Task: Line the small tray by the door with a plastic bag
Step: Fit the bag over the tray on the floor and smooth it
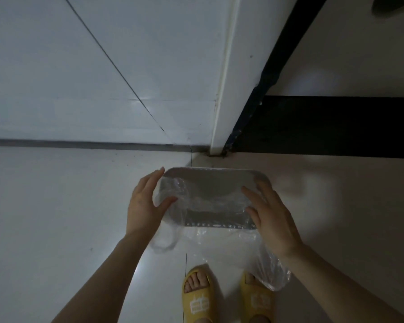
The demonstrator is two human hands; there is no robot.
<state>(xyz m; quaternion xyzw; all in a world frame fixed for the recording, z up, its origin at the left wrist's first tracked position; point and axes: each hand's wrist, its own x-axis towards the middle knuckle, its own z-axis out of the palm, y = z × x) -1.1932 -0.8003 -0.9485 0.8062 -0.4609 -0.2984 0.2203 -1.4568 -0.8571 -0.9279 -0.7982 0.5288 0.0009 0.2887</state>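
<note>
Both hands (147, 201) (272, 220) reach forward, fingers extended.

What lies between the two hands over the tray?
In the head view, crumpled clear plastic bag spans the tray between the left hand and right hand.
</note>
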